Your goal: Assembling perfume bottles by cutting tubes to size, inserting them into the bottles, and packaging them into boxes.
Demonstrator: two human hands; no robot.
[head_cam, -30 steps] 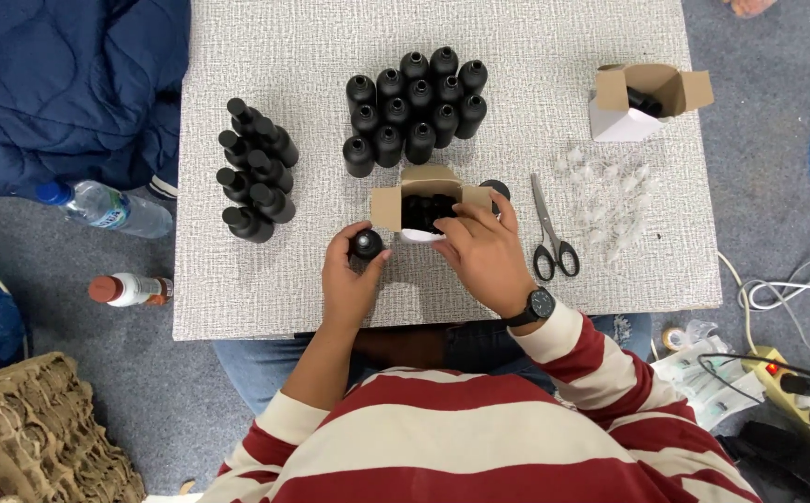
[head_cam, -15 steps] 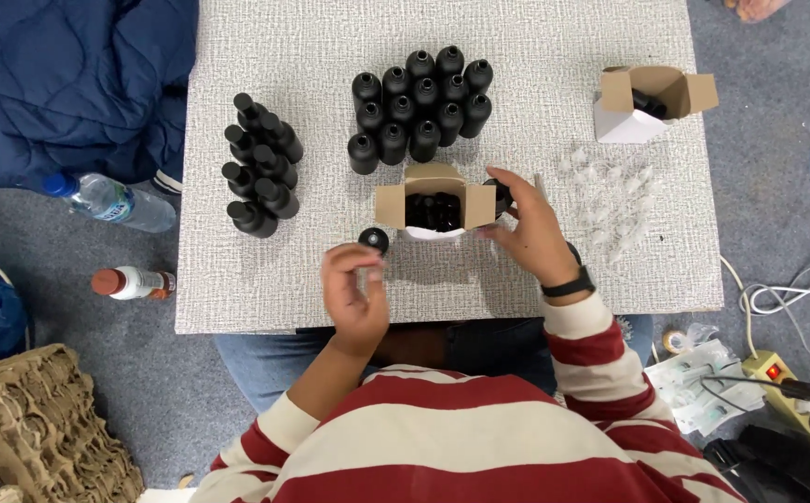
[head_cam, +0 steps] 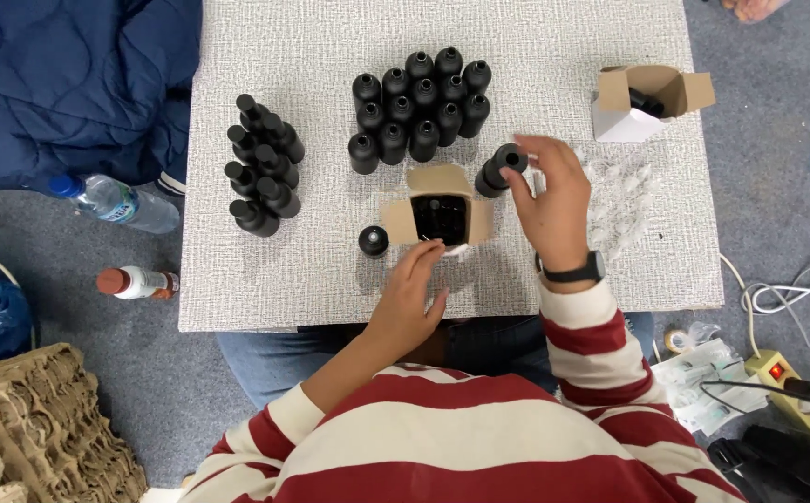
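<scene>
Black plastic bottle [head_cam: 501,169] tilted, gripped at its upper end by fingertips of right hand [head_cam: 551,203], just right of open brown cardboard box [head_cam: 438,216] on grey textured bench [head_cam: 330,279]. Left hand [head_cam: 408,296] open, holding nothing, fingertips touching box's near edge. Small black round cap [head_cam: 373,241] stands just left of box (apart from both hands). Cluster of upright black bottles [head_cam: 419,107] behind box.

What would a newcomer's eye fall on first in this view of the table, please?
Probably the block of upright black bottles at the table's far middle, with a smaller cluster lying to its left. Just below, the right hand holds one black bottle beside an open cardboard box, whose near edge the left hand touches.
</scene>
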